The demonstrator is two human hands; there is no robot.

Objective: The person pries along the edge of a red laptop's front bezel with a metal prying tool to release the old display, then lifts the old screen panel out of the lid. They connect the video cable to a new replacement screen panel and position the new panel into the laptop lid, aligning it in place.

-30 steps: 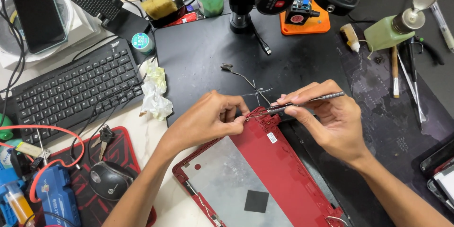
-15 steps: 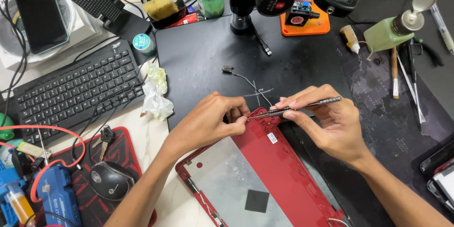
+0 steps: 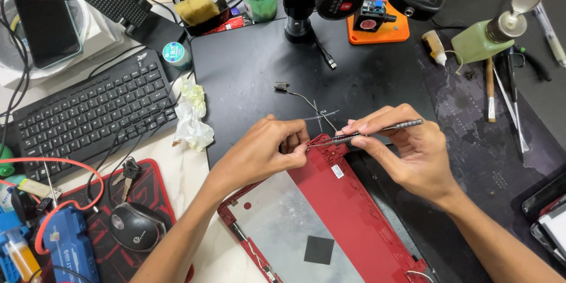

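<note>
Head view: red laptop lid (image 3: 348, 212) flat on desk (image 3: 259, 71), inner side up, top corner betw. both hands. Left hand (image 3: 262, 150) pinched shut on that corner. Right hand (image 3: 407, 153) closed round slim metal tool (image 3: 371, 132), long axis near-horizontal, tip pointing left at corner, just beside left fingertips. Thin loose wire (image 3: 306, 101) just beyond.

Single head view, steeply down, close over workbench (image 3: 365, 76)

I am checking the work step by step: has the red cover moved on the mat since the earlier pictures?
No. The corner of the red cover lies at the same spot below the thin wire on the black mat as before.
</note>
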